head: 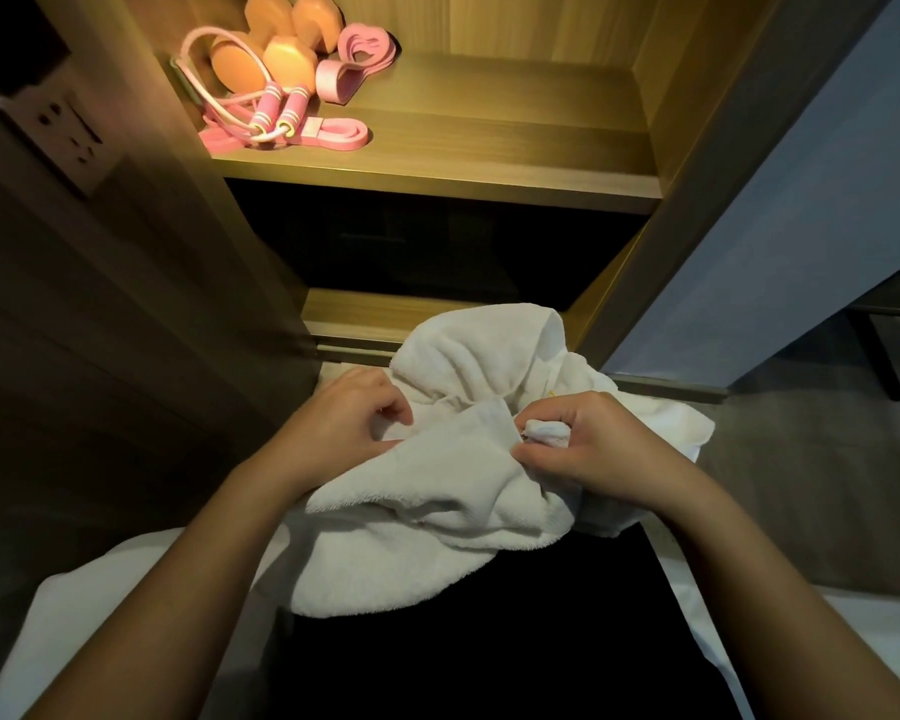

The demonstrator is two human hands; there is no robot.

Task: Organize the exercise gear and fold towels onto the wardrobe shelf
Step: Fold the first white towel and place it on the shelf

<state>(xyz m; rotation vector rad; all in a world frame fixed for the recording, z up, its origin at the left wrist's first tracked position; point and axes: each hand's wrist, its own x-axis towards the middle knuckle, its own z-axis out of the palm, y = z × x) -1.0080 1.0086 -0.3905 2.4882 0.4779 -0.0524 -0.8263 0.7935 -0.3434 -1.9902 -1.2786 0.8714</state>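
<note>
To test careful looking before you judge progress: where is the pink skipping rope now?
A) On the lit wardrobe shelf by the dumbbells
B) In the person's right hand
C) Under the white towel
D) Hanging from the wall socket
A: the skipping rope lies on the wardrobe shelf in front of the orange dumbbells, while the left hand and right hand grip only the white towel.

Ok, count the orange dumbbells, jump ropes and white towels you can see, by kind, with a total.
orange dumbbells: 2
jump rope: 1
white towel: 1
total: 4
</note>
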